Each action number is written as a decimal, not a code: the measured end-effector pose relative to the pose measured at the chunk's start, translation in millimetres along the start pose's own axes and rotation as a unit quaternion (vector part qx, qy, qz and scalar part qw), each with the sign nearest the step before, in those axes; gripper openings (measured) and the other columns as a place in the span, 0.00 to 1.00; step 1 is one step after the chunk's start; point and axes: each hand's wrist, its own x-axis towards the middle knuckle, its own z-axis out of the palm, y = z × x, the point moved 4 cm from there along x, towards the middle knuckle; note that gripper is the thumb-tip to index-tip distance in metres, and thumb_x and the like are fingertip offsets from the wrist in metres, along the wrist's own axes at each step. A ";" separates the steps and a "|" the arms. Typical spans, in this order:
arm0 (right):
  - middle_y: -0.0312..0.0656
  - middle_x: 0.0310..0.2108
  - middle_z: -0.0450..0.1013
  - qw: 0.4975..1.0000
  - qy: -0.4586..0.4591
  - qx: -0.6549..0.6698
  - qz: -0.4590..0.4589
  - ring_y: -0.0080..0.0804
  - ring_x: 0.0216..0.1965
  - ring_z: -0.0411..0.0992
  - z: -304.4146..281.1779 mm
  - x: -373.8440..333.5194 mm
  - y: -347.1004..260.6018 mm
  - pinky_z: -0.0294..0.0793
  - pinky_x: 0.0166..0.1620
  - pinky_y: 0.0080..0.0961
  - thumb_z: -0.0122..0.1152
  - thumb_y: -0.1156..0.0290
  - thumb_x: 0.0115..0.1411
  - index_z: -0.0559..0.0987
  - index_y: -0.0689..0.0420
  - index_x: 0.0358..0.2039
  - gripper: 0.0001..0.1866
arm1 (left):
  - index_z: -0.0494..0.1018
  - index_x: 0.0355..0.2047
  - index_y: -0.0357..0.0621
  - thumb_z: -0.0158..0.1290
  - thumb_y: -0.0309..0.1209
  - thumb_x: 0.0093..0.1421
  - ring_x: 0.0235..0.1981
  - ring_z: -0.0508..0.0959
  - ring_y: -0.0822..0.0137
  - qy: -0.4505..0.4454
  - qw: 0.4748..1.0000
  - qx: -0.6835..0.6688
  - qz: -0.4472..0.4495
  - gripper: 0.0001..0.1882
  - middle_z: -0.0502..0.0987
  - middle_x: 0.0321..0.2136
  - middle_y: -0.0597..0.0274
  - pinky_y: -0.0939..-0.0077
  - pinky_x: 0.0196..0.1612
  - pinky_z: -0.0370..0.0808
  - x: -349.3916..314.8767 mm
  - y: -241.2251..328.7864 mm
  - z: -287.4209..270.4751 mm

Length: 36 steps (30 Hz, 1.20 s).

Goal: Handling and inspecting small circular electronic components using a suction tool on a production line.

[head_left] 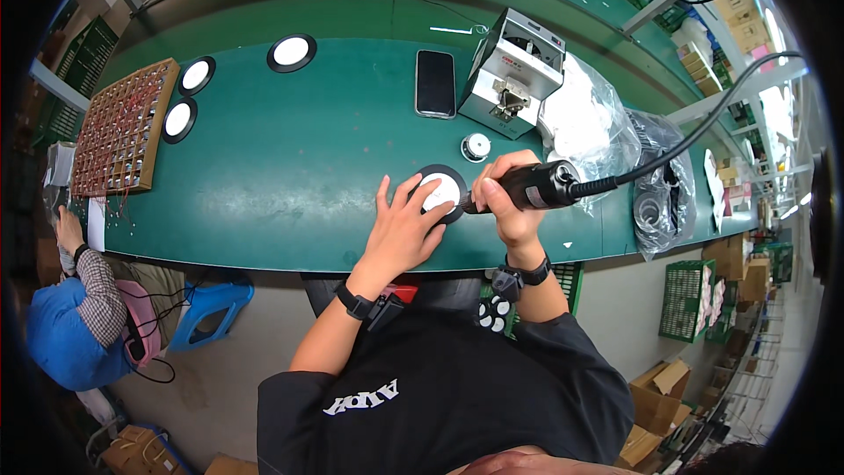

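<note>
A round white disc with a black rim [446, 186] lies flat on the green table in front of me. My left hand [400, 233] rests on it with fingers spread, the fingertips touching its white face. My right hand [510, 198] is wrapped round a black corded electric screwdriver [547, 185], held nearly level. The tool's tip points left and reaches the disc's right edge; whether it touches a screw there I cannot tell. Just beyond the disc stands a small white-and-silver round part [476, 148].
A grey machine [517, 75] and a phone [435, 84] stand beyond. Plastic bags [593, 119] lie at right. Farther left are more black-rimmed discs [292, 53] and a compartmented wooden tray [125, 127] of wired parts. A co-worker [79, 325] sits at far left; the screwdriver's cable [703, 141] runs upper right.
</note>
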 end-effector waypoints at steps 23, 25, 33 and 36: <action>0.40 0.28 0.73 0.997 0.025 0.059 -0.039 0.22 0.25 0.72 2.0 -13.9 8.7 0.75 0.30 0.21 0.64 0.84 0.62 0.71 0.62 0.42 0.12 | 0.80 0.54 0.58 0.63 0.38 0.59 0.68 0.63 0.51 0.021 1.000 0.013 -0.002 0.21 0.68 0.64 0.60 0.33 0.71 0.49 -2.3 2.0 2.1; 0.40 0.28 0.73 0.997 0.021 0.062 -0.034 0.22 0.25 0.72 3.7 -13.7 6.7 0.75 0.30 0.21 0.64 0.84 0.62 0.71 0.62 0.42 0.12 | 0.81 0.52 0.58 0.63 0.38 0.59 0.67 0.64 0.51 0.033 0.999 0.013 0.001 0.19 0.69 0.63 0.59 0.33 0.72 0.50 -2.2 2.3 0.7; 0.41 0.21 0.68 0.979 0.057 0.006 -0.196 0.31 0.20 0.70 -26.4 25.6 -61.1 0.75 0.30 0.31 0.58 0.80 0.64 0.68 0.62 0.43 0.10 | 0.80 0.52 0.57 0.62 0.37 0.59 0.66 0.65 0.50 0.025 1.000 0.008 0.008 0.20 0.69 0.63 0.60 0.33 0.72 0.50 -3.7 3.2 0.8; 0.40 0.21 0.68 0.969 0.141 -0.009 -0.204 0.30 0.21 0.70 -45.4 84.7 -67.2 0.75 0.30 0.32 0.59 0.81 0.64 0.71 0.63 0.42 0.08 | 0.80 0.52 0.57 0.62 0.36 0.58 0.66 0.65 0.50 0.021 1.000 0.009 0.006 0.20 0.70 0.63 0.60 0.33 0.72 0.50 -5.5 2.5 -0.5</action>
